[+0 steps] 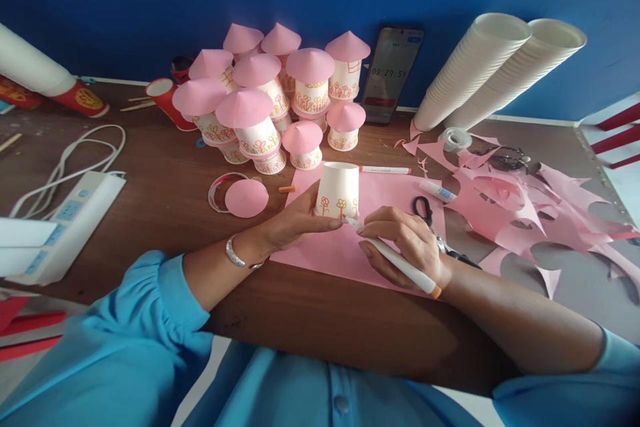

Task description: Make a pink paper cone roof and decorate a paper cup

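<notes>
An upside-down white paper cup (pixel 339 188) with small orange flowers drawn on it stands on a pink paper sheet (pixel 345 240). My left hand (pixel 295 219) is closed round the cup's left side. My right hand (pixel 406 243) pinches a white marker (pixel 395 259) with an orange end, its tip touching the cup's lower edge near the flowers. A pink paper circle (pixel 247 197) lies left of the cup beside a tape ring (pixel 220 188). Black scissors (pixel 434 223) lie just behind my right hand.
Several finished cups with pink cone roofs (pixel 273 97) are stacked at the back. A phone (pixel 391 73) leans on the blue wall. Two stacks of white cups (pixel 495 67) lie right. Pink offcuts (pixel 525 207) cover the right side. A power strip (pixel 70 220) sits left.
</notes>
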Demonstrator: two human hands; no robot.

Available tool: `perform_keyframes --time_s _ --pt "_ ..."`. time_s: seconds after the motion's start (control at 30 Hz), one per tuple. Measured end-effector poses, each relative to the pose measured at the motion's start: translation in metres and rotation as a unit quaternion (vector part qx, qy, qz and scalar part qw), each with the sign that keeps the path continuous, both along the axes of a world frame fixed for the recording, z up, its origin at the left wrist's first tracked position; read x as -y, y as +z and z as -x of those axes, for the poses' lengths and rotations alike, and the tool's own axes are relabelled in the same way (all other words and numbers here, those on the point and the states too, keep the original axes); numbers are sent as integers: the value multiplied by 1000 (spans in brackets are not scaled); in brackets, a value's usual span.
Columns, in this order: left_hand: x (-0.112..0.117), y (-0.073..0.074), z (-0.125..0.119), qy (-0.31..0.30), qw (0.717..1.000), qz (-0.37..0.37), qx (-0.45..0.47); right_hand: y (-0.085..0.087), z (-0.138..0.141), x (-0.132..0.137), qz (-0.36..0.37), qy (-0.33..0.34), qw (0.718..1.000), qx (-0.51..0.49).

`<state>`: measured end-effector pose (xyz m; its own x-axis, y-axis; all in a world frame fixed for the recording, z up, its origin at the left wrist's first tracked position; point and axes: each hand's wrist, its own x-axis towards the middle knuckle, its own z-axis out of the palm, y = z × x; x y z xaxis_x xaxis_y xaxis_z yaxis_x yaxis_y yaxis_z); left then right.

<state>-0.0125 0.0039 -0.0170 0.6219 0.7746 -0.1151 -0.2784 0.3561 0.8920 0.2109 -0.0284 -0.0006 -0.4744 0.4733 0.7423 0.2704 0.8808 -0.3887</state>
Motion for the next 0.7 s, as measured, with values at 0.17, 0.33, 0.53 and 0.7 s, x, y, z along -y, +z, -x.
perform_keyframes --time_s 0.17,0.33,0.53,0.7 --pt "0 1 -1 3 1000 6 0 1 -1 0 2 1 1000 10" --pt "-1 2 -1 -4 1000 4 4 2 0 0 -8 7 1000 9" --pt "-1 1 0 -4 1000 15 0 1 0 0 -8 9 1000 12" --pt "0 -2 1 -3 1000 19 9 1 0 0 -7 6 1000 12"
